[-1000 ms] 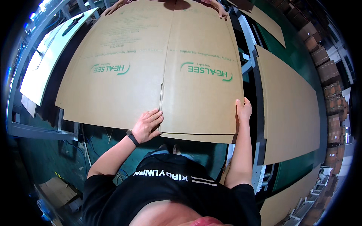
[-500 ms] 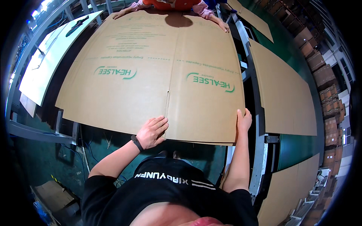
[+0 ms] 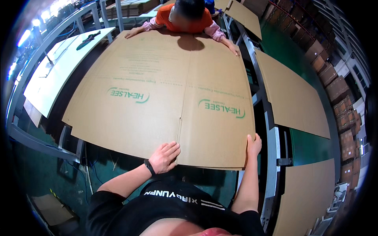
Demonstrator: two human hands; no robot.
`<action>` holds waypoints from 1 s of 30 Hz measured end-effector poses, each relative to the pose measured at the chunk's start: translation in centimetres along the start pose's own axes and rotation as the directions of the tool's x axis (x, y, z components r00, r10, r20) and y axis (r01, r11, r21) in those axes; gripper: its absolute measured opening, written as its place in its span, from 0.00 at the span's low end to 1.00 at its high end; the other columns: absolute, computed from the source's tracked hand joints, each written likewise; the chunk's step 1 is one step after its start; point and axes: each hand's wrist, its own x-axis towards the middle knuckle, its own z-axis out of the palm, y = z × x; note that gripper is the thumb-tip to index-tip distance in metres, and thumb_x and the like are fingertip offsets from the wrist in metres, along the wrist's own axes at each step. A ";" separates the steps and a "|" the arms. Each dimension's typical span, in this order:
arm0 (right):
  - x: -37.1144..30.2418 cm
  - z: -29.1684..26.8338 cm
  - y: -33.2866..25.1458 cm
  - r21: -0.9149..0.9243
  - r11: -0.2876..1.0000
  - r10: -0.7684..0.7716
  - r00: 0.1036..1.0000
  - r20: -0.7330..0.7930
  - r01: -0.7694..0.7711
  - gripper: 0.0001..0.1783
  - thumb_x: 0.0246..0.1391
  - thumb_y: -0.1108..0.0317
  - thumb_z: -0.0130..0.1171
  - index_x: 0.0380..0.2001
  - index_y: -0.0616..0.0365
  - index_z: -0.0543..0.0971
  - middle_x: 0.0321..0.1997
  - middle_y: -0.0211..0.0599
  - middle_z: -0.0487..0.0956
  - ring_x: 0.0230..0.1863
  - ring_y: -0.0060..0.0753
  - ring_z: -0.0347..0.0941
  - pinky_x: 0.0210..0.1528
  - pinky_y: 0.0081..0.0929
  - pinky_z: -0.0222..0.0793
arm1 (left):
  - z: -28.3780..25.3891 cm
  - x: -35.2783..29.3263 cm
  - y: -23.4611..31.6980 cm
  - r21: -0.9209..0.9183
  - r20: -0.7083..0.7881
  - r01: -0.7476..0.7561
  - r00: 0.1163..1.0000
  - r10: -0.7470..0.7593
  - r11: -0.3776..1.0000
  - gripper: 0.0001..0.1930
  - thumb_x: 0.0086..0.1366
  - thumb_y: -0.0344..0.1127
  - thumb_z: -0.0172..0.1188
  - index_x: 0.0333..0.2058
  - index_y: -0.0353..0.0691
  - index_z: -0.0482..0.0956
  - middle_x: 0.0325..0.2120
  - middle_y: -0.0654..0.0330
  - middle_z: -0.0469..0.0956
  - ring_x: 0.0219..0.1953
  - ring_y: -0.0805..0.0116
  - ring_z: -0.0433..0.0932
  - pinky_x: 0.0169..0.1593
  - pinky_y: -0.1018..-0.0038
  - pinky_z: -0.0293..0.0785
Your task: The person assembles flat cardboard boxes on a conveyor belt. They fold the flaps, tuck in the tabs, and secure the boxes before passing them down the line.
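Observation:
A large brown cardboard sheet (image 3: pixel 149 122) with green print lies flat before me, a seam and a slot running toward its near edge. My left hand (image 3: pixel 164 157) rests on the near edge by that slot, palm down, fingers stretched out on the board. At the near right corner my right hand (image 3: pixel 254 144) grips the sheet's side edge, its thumb on top and the other fingers partly hidden. Across from me a co-worker in an orange top (image 3: pixel 183 19) leans over the far edge, one hand on each far corner.
On the right, more cardboard sheets (image 3: pixel 293 94) lie along a green surface (image 3: pixel 309 147) beside a metal rail (image 3: pixel 271 157). A white panel (image 3: pixel 59 70) with a dark tool (image 3: pixel 87 40) on it stands at left. Stacked brown cartons (image 3: pixel 346 145) line the far right.
The view has tilted, so the sheet, both my hands and the co-worker sit lower in the picture. My hands keep the same spots on the board. The co-worker's head now shows.

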 end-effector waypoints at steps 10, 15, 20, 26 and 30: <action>0.1 -0.5 -0.1 0.015 1.000 0.025 0.999 -0.031 -0.025 0.31 0.46 0.55 0.65 0.51 0.61 0.73 0.50 0.52 0.74 0.52 0.51 0.70 0.54 0.40 0.66 | -0.4 0.9 -0.9 -0.086 -0.054 -0.050 0.998 0.046 0.995 0.32 0.53 0.44 0.65 0.54 0.35 0.69 0.57 0.49 0.67 0.62 0.51 0.62 0.62 0.56 0.58; -0.3 -0.3 -1.3 -0.078 0.997 0.009 1.000 -0.005 -0.009 0.32 0.48 0.56 0.65 0.54 0.62 0.70 0.53 0.57 0.72 0.54 0.57 0.67 0.57 0.45 0.63 | -1.4 1.0 -1.0 -0.143 -0.039 -0.040 0.999 0.035 0.989 0.32 0.50 0.44 0.67 0.52 0.35 0.71 0.57 0.48 0.67 0.60 0.46 0.63 0.60 0.54 0.60; -1.2 -4.0 -2.9 -0.063 0.997 0.063 0.980 0.187 -0.052 0.35 0.45 0.56 0.66 0.55 0.60 0.70 0.57 0.53 0.69 0.59 0.51 0.63 0.61 0.41 0.60 | -2.2 1.7 -0.6 -0.083 0.035 0.012 0.999 -0.009 0.996 0.32 0.50 0.40 0.64 0.53 0.34 0.70 0.58 0.46 0.65 0.62 0.45 0.61 0.64 0.54 0.57; -5.7 -10.6 11.9 0.359 0.924 -0.060 0.978 -0.201 0.131 0.34 0.40 0.62 0.68 0.54 0.57 0.72 0.59 0.48 0.69 0.63 0.47 0.60 0.64 0.41 0.56 | 0.5 -0.7 1.1 -0.020 0.072 0.138 0.988 -0.136 0.990 0.35 0.47 0.33 0.66 0.57 0.34 0.68 0.61 0.47 0.62 0.65 0.47 0.56 0.67 0.59 0.55; -10.9 -16.8 32.3 0.169 0.931 0.365 0.808 -0.461 -0.324 0.30 0.48 0.69 0.62 0.55 0.62 0.70 0.57 0.50 0.70 0.55 0.46 0.68 0.58 0.37 0.64 | 2.8 -1.5 -0.1 0.102 0.000 0.236 0.971 -0.238 0.966 0.29 0.47 0.21 0.59 0.52 0.36 0.72 0.55 0.48 0.69 0.60 0.47 0.65 0.64 0.62 0.62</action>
